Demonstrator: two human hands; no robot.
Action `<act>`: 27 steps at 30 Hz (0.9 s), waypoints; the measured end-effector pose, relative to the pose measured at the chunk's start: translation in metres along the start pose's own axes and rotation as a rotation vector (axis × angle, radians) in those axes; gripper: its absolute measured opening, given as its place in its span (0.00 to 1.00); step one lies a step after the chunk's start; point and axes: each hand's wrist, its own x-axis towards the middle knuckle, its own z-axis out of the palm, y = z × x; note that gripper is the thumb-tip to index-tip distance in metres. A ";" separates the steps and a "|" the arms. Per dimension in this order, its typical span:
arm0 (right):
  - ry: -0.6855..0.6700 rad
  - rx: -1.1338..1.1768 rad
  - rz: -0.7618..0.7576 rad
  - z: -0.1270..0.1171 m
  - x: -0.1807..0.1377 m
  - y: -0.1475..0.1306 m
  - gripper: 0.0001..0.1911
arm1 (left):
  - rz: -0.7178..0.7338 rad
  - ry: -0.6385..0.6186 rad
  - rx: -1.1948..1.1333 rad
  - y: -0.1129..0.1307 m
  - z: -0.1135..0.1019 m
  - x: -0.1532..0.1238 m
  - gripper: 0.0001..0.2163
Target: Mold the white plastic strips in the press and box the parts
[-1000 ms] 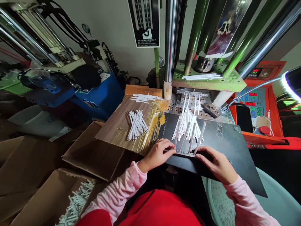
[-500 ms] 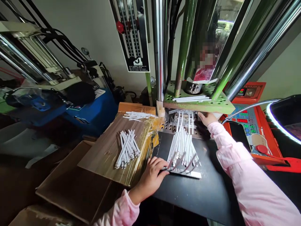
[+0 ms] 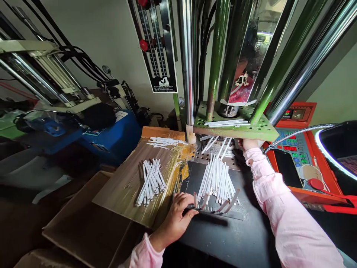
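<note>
My left hand grips the left end of a thin metal bar loaded with several white strips that stick up from it, lifted slightly off the black plate. A pile of white strips lies just beyond it. My right hand reaches under the green press platen to the strips in the mould; its fingers are hidden there.
A wooden board wrapped in film holds a bundle of white strips and more at its far end. Cardboard boxes lie at the lower left. An orange control panel and a ring lamp stand at right. Chrome press columns rise ahead.
My right hand left the bar and reached forward under the press platen. The strips in the mould now lie askew. My left hand has tilted the loaded bar up off the plate.
</note>
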 end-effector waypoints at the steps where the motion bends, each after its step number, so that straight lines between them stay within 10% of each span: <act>1: 0.008 0.053 0.050 -0.004 -0.010 -0.002 0.17 | 0.024 0.020 -0.028 0.000 -0.001 -0.001 0.02; 17: -0.252 0.314 0.468 -0.062 -0.272 -0.029 0.27 | 0.110 0.128 -0.074 0.029 -0.063 0.003 0.05; 23: -0.312 -0.405 0.164 -0.076 -0.290 -0.020 0.27 | 0.088 0.067 -0.019 0.023 -0.048 0.014 0.07; 27: -0.338 -0.043 0.155 -0.083 -0.267 -0.042 0.33 | 0.120 0.015 -0.045 0.029 -0.031 0.033 0.05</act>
